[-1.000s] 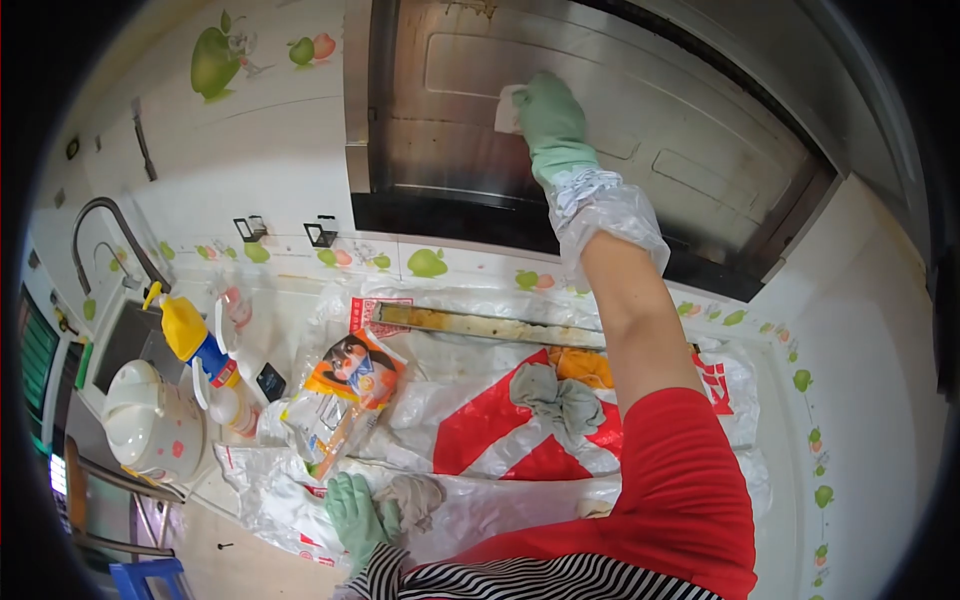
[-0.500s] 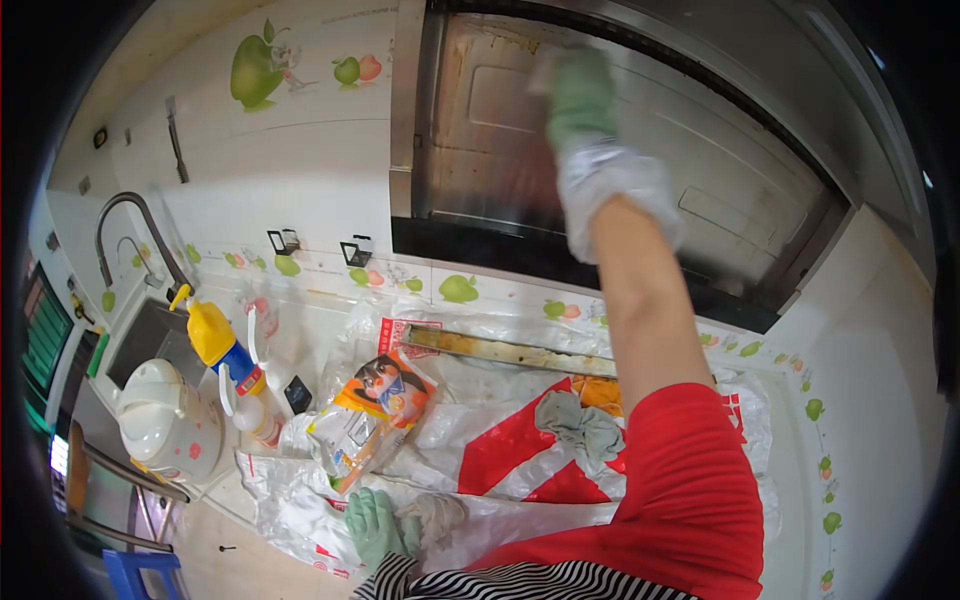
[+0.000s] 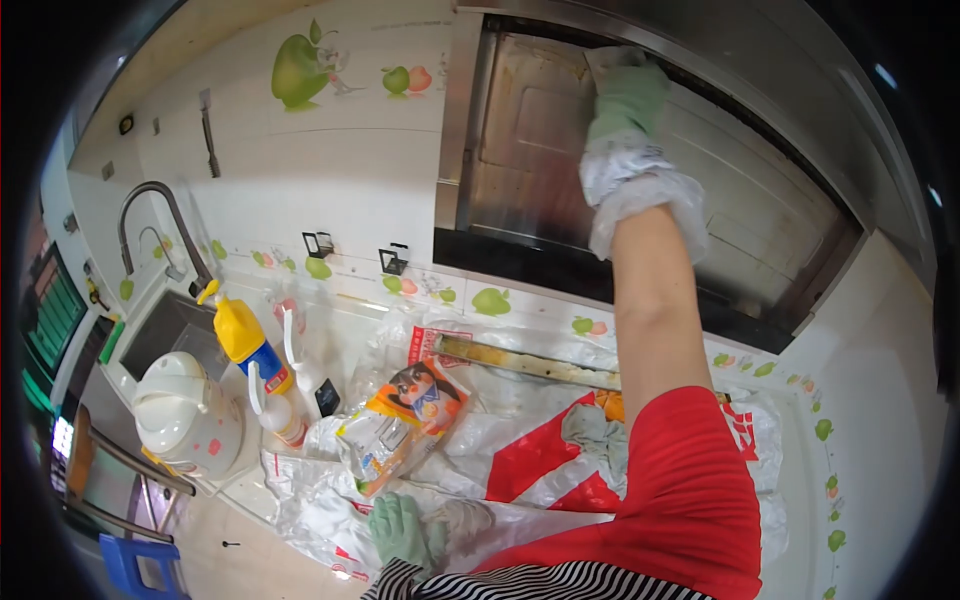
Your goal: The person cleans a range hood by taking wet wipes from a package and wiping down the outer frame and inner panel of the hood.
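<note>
My right hand, in a green glove with a plastic cuff, reaches up to the top of the stained metal panel. A pale cloth shows at its fingers, pressed to the metal. My left hand, also in a green glove, rests low on the plastic-covered counter with its fingers spread a little. Beside it lies a crumpled pale cloth. Above the left hand is an orange and white packet. A grey-green cloth lies by my red sleeve.
A yellow and blue bottle, two white spray bottles and a white rice-cooker-like appliance stand at the left near the sink. A long stained metal strip lies along the back of the counter. A blue stool is lower left.
My right hand has moved along the panel to its top edge and is less blurred. The whole view has shifted, so the surroundings sit further right. My left hand stays on the counter.
</note>
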A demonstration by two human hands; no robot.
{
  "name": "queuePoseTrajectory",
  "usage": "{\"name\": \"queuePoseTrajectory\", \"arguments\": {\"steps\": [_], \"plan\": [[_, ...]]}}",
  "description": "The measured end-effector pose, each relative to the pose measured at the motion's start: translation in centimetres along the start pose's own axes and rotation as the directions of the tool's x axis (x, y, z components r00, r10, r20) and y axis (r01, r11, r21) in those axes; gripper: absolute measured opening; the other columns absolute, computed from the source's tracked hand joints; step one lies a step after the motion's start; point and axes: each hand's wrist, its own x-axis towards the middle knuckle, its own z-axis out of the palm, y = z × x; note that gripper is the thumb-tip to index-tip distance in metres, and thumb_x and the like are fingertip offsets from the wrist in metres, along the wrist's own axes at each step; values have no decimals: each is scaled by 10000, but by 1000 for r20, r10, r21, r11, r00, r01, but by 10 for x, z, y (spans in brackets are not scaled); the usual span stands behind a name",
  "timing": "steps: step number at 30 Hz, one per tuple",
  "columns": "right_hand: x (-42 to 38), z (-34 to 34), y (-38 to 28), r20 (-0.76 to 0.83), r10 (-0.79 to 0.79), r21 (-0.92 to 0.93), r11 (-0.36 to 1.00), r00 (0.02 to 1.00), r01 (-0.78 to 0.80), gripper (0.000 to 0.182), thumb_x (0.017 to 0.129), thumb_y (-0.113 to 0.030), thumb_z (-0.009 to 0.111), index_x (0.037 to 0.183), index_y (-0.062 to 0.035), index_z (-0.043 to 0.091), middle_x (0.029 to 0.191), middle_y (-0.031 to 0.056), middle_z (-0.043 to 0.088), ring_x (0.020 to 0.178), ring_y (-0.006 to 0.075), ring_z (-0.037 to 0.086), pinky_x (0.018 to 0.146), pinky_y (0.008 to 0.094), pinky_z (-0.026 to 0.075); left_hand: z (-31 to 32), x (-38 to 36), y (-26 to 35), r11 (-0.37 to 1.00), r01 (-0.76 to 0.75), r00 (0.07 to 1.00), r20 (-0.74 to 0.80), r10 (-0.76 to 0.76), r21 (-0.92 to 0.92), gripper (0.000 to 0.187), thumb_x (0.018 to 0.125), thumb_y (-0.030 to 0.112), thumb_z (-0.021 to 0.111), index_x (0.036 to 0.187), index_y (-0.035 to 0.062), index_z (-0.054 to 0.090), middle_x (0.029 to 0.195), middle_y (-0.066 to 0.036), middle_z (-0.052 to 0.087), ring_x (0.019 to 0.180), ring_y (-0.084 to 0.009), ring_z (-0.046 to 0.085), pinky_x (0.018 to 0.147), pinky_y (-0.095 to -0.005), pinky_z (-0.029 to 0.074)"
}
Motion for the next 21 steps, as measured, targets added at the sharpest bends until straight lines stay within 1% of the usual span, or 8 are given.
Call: {"name": "queuePoseTrajectory", "arguments": {"steps": [2,5,8,11,13,15,17,21], "plan": [[-24,-5,-67,-117,84,-8,996,990,-85,345,956,-338,687,1091,-25,738,1069,252,698,958,481,673,868,498,545,0,1,1,1000,0,1000,1,0,-3,751,859,424,667,1437,-30,512,1511,-304,466,1450,-489,373,1208,-600,252],[-40,18,-52,-93,-279,-17,960,956,279,313,952,-321,683,991,-14,726,997,261,693,890,457,681,790,498,547,2,2,1,1000,5,1000,8,-5,1,749,861,423,666,1437,-31,512,1511,-304,466,1449,-490,374,1207,-601,253],[-52,67,-27,159,-390,-139,901,907,411,280,944,-260,614,929,-1,718,900,223,719,805,385,709,717,492,552,5,2,1,1000,8,1000,5,-8,2,748,863,423,664,1437,-31,511,1511,-305,466,1448,-491,374,1206,-602,253],[-70,44,3,341,-510,-14,837,789,547,280,946,-262,602,921,-5,711,909,232,715,832,401,700,732,521,541,3,2,0,1000,17,1000,-4,-17,1,746,865,422,663,1437,-32,511,1510,-306,466,1448,-492,375,1205,-603,254],[-65,9,26,142,-444,131,894,885,428,257,937,-249,587,904,-34,724,864,212,701,822,405,693,745,549,530,1,2,0,1000,19,1000,-2,-19,-8,745,867,421,662,1438,-32,511,1510,-307,465,1447,-492,375,1204,-604,254],[-35,6,45,224,-78,75,995,972,63,242,932,-247,577,914,-54,723,893,209,706,858,412,686,793,550,528,0,-2,-1,1000,17,1000,-3,-17,-15,744,868,421,661,1438,-33,510,1510,-307,465,1447,-493,375,1204,-605,254],[-7,47,62,85,-297,24,955,951,296,227,925,-230,576,926,-59,725,930,202,717,884,403,686,812,529,532,-1,-1,-1,1000,16,1000,-10,-16,-24,743,869,420,660,1438,-33,510,1509,-308,465,1447,-494,375,1203,-605,255],[-21,47,-46,135,-275,106,959,952,262,229,923,-230,571,957,-69,730,966,189,723,922,396,688,822,514,537,-5,0,2,999,11,1000,-10,-11,-37,741,872,419,659,1438,-34,510,1509,-309,465,1446,-495,376,1202,-607,255]]}}
